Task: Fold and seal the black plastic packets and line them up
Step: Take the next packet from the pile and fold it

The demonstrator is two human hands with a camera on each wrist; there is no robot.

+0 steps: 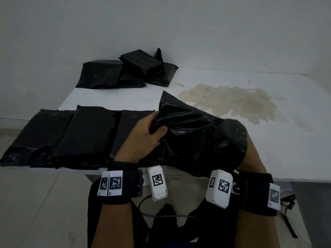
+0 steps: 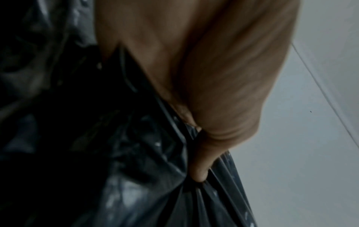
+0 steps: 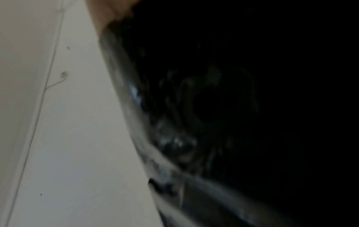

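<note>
Both arms are bare. Each wrist has a wide black band around it. The left band (image 1: 119, 187) has two white tags on it, side by side, each with a black square pattern made of little blocks. Next to it sits a small white box (image 1: 157, 183) with round corners and the same kind of block pattern on top. The right band (image 1: 258, 192) has a white tag with a block pattern on its outer side. A bigger white box (image 1: 219, 187) sits on its inner side, with two block patterns on it. A thin grey cable (image 1: 161, 214) curves below the left box. Dark clothes (image 1: 172, 228) show down below.
</note>
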